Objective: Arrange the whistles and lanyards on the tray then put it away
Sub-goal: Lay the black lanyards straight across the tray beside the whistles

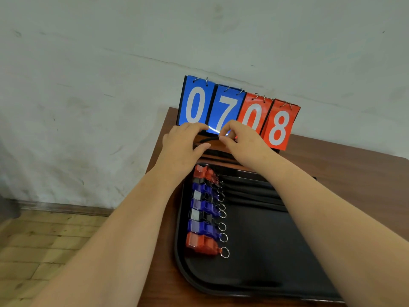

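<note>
Black lanyard (208, 139) is held just above the worktop (354, 173), beyond the tray (254, 284) and in front of the scoreboard (239, 111). The right hand (241, 140) has a narrow grip, thumb and forefinger pinching the cord. The left hand (183, 142) has its grip curled round the other end. The cord is judged light, limp and prone to tangle, so it is best taken at both ends. The whistles (203, 216), in red, blue and black-and-white plastic with key rings, lie in one column along the tray's left side. They are judged light, rigid and easily nudged.
</note>
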